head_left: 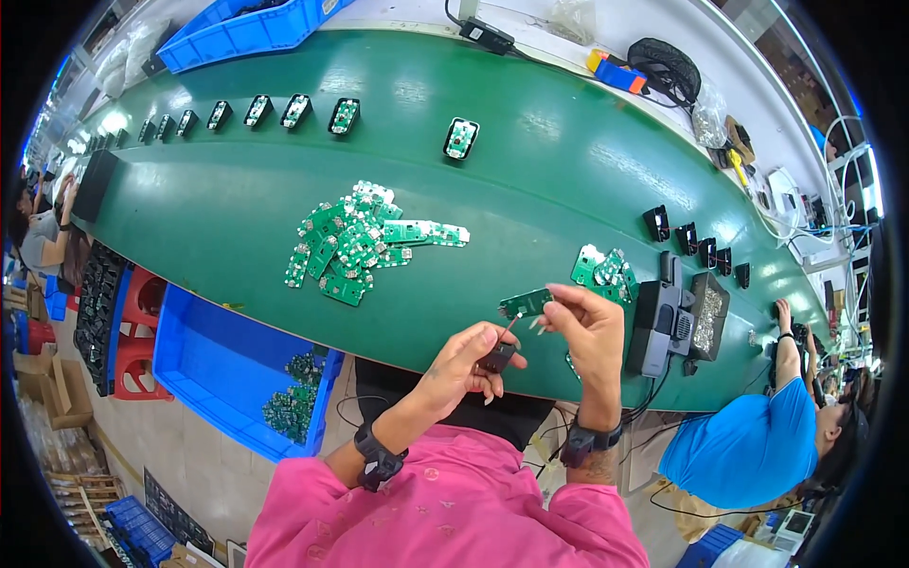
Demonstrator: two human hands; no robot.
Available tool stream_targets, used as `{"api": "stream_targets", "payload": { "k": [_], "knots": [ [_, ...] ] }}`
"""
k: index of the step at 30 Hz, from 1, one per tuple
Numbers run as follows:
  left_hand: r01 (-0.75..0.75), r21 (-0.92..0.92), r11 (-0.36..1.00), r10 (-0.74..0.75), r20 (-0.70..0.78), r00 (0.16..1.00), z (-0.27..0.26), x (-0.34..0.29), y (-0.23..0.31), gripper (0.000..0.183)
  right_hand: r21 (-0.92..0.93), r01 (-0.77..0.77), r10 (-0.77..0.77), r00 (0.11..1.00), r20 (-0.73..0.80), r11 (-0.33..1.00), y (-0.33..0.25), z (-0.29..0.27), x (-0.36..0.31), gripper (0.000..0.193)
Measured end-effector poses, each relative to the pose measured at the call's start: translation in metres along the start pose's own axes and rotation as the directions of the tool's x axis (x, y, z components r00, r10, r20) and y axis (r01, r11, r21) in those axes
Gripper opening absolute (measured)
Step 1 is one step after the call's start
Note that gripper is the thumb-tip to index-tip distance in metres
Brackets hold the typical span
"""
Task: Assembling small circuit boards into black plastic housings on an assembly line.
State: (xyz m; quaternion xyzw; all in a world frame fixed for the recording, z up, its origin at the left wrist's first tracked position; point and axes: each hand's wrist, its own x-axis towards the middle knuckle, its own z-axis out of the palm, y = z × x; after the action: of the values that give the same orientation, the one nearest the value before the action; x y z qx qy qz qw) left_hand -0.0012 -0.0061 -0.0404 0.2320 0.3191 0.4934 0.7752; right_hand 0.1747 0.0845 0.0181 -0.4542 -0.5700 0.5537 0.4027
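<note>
Head view: the left hand (454, 367) has its thumb and fingers closed around a small black housing (496, 358), held above the near edge of the green surface (530, 194). Just beyond it and slightly to its right, the right hand (595, 333) pinches the right end of a green circuit board (525, 303) between thumb and fingertips, the rest of the board sticking out to the left, tilted. A thin reddish lead (509, 328) runs between the board and the housing in the left fingers.

Left of the left fingers and lower, a big blue bin (213, 355) has dark green boards in one corner. Right of the right fingers stands a grey-black device (653, 331), and past it a dark tray (704, 355) of tiny silvery parts. Just beyond the right fingers, a small board pile (606, 272) lies near the device; farther off and to the left of both hands' fingers spreads a larger board heap (356, 248). Beyond and right of the right fingers, five black shells (686, 238) stand in a slanting line. Farthest ahead, well beyond the left fingers, a row of board-filled shells (344, 116) stretches leftward.
</note>
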Motion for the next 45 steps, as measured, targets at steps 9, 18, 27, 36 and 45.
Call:
{"api": "stream_targets", "payload": {
  "k": [9,18,27,36,45],
  "knots": [
    [0.035,-0.125,0.992,-0.048,-0.102,0.994,-0.007,0.001,0.001,0.05,0.164,-0.007,0.021,0.996,-0.081,0.986,0.018,0.024,-0.02,0.017],
    [0.072,-0.178,0.981,-0.091,-0.105,0.99,-0.009,-0.004,0.003,0.046,0.12,0.049,-0.038,0.995,-0.091,0.992,0.017,0.024,-0.029,0.014],
    [0.016,-0.121,0.993,-0.027,-0.087,0.996,0.0,-0.011,0.022,0.071,-0.334,0.544,-0.467,0.836,0.287,0.769,0.021,0.014,-0.023,0.02],
    [0.042,-0.225,0.973,-0.068,-0.11,0.992,0.004,-0.013,0.026,0.065,-0.429,0.687,-0.578,0.726,0.373,0.586,0.017,0.01,-0.024,0.022],
    [-0.248,0.265,0.932,0.299,-0.173,0.938,0.012,-0.012,0.019,0.06,0.112,-0.072,0.075,0.997,-0.024,0.991,0.003,0.045,-0.059,0.018]
  ]
}}
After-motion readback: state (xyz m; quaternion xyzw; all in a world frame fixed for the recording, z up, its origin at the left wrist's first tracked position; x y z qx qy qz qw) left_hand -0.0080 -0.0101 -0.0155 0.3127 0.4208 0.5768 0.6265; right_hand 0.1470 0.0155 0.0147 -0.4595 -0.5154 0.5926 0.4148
